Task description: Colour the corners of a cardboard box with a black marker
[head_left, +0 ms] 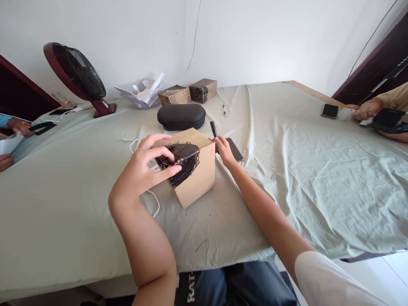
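A brown cardboard box stands in front of me on the cloth, turned with a corner toward me. A dark, scribbled black patch spreads over its left edge onto two faces. My left hand grips the box at that patch, its fingers curved over the top and the thumb on the near side. My right hand is at the box's right side, closed round a black marker that points upward. The marker's lower end is hidden by the hand and box. Behind my right hand lies a dark flat device.
A black hard case lies behind the box. Beyond it are two patterned cardboard boxes, a clear plastic basket and a red fan. A pen and white cable lie on the green cloth. Other people's hands show at both sides.
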### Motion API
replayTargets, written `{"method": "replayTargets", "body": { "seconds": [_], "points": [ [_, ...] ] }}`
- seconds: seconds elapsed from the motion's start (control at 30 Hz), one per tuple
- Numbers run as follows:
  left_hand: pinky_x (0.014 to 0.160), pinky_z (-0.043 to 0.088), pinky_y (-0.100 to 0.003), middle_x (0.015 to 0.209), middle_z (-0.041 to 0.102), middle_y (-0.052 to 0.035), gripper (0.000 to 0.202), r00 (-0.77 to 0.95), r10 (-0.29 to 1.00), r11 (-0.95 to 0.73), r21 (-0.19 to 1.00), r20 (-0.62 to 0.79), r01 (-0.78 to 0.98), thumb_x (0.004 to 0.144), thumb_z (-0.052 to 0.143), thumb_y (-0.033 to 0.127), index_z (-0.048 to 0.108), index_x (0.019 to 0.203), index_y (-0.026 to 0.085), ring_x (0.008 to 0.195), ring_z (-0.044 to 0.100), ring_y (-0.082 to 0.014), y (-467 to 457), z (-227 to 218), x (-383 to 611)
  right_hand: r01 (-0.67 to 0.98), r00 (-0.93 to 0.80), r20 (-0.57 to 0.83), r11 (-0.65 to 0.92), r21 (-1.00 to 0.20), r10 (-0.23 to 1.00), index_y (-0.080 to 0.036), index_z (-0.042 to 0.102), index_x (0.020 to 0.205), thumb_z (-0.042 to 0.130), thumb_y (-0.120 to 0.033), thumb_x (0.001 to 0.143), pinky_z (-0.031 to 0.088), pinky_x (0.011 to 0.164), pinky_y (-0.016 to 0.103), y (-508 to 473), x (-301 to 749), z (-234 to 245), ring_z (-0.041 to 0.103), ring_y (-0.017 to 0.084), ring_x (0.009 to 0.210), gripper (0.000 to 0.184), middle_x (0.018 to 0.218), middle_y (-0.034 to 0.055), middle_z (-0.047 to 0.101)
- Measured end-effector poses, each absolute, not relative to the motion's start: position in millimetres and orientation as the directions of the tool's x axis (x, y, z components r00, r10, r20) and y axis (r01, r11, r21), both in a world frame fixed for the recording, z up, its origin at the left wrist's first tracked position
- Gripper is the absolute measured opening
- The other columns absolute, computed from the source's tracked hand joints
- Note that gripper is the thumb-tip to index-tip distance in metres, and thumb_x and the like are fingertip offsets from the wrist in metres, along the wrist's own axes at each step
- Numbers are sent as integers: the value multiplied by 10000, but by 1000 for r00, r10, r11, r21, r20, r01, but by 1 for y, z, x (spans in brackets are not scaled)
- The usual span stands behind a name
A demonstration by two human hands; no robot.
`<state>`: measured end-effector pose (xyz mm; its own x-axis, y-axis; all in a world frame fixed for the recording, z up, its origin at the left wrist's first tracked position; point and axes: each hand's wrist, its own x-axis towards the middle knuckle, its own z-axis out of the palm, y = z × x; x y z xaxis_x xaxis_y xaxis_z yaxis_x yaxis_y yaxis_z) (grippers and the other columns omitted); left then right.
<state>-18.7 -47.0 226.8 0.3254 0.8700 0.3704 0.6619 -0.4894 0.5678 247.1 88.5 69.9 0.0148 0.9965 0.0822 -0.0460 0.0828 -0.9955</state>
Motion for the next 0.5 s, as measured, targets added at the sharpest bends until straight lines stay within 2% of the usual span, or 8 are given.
{"method": "replayTargets", "body": {
  "seconds": [0.13,0.23,0.37,0.5],
  "points": [
    [1271,410,-528,1480,615,-23,217,323,869,-491,584,374,647,875,770,452,700,821,254,1443,569,-322,-46,226,-19,-182,40,112,117,-976,993,-242,534,1055,597,-628,1009,430,589,254,86,246,85,482,112,585,393,782,-44,502],
    [1266,407,-519,1489,608,-23,201,329,874,-483,583,357,653,885,762,433,697,828,251,1448,563,-318,-46,227,-19,-222,26,111,114,-968,994,-244,550,1084,585,-634,1027,419,560,247,83,246,90,444,102,557,395,777,-51,485],
    [1251,416,-509,1509,593,-8,183,332,876,-480,576,350,662,901,755,425,700,847,260,1446,564,-305,-46,227,-18,-200,2,114,113,-973,993,-227,568,1103,556,-582,1051,424,577,235,82,244,91,488,109,613,358,798,-35,499],
    [1229,440,-523,1495,601,-26,190,333,866,-497,570,373,655,893,764,426,690,851,256,1429,580,-321,-46,228,-16,-108,-23,99,96,-990,995,-237,537,1077,485,-545,1073,278,503,227,82,245,92,311,95,514,312,704,-83,338]
  ]
}}
